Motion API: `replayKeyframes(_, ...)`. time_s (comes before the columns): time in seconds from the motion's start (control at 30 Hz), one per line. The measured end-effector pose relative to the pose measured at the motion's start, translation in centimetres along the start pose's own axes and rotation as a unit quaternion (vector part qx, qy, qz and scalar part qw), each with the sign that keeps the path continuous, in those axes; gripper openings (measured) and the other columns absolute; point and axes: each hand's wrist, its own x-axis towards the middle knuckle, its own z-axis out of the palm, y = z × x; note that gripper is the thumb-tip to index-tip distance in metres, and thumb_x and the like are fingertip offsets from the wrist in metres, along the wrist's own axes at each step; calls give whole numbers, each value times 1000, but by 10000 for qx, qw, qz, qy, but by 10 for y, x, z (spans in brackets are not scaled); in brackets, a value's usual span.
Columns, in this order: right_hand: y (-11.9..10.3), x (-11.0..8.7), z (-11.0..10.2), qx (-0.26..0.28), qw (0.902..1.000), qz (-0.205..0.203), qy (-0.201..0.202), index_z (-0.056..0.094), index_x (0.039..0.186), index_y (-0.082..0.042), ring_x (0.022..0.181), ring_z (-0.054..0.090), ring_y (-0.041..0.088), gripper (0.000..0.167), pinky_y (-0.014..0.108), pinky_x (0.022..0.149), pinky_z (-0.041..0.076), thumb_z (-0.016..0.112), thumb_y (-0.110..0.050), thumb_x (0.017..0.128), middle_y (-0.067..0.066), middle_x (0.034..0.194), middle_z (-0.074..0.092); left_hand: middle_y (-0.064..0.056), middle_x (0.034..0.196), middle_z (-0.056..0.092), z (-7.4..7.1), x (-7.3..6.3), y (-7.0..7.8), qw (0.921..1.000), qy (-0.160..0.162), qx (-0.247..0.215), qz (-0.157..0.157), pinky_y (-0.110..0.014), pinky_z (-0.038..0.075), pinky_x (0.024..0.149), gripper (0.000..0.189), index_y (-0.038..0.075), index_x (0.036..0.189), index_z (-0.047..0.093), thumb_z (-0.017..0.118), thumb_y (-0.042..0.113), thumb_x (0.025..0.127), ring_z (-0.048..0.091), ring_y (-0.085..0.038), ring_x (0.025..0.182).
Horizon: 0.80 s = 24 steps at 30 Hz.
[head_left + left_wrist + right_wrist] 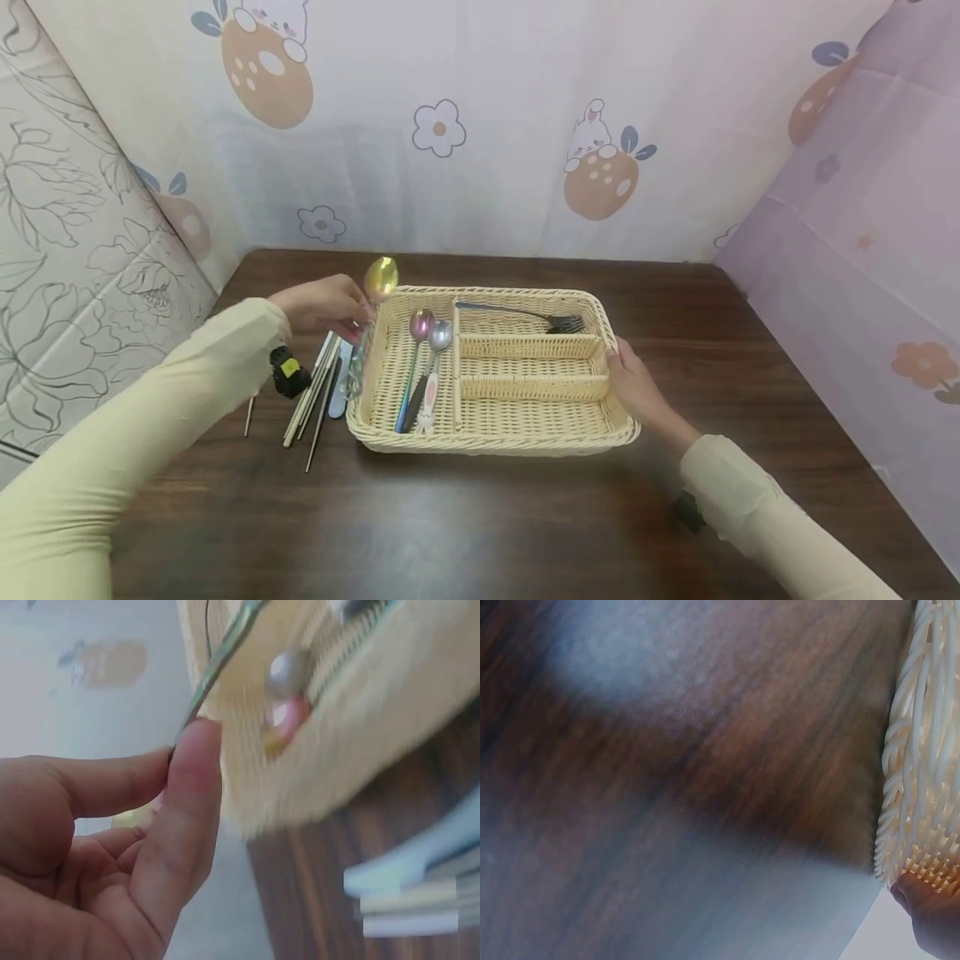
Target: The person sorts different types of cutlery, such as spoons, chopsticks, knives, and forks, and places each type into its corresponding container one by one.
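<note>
My left hand (326,307) pinches a gold-bowled spoon (381,279) between thumb and fingers, over the left rim of a cream wicker basket (495,446). The spoon's bowl points up and its greenish handle, blurred, hangs down. In the left wrist view the spoon's thin shaft (214,675) rises from the fingertips. At the basket's right end, my right hand (637,387) grips the rim with the thumb over it. Inside the long left compartment lie a pink-bowled spoon (422,325) and a silver spoon (441,335), beside a rabbit-shaped handle (427,404). A dark fork (562,323) occupies the back right compartment.
Left of the basket, several chopsticks (311,400) and a pale blue utensil handle (339,392) lie on the dark wooden table (450,525). Patterned curtains (510,200) stand behind the table and along both sides.
</note>
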Motion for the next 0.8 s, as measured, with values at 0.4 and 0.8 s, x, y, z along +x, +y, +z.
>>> replayKeyframes(0.4, 0, -1, 7, 97, 9998, 152, -52, 9, 151, -2, 131, 32, 45, 54, 56, 107, 22, 22, -29, 105, 33, 144, 29, -11, 66, 58, 56, 43, 2, 9974, -532, -34, -492, -28, 56, 63, 8, -13, 84, 59, 54, -8, 88, 63, -14, 56)
replayKeyframes(0.8, -3, -1, 8, 8, 10000, 19, -44, 9, 150, -1, 132, 30, 44, 55, 56, 108, 20, 21, -29, 105, 32, 144, 29, -13, 67, 59, 72, 58, -2, 9902, -611, 68, -1257, -25, 55, 59, 14, -8, 99, 48, 57, -10, 88, 59, -15, 53)
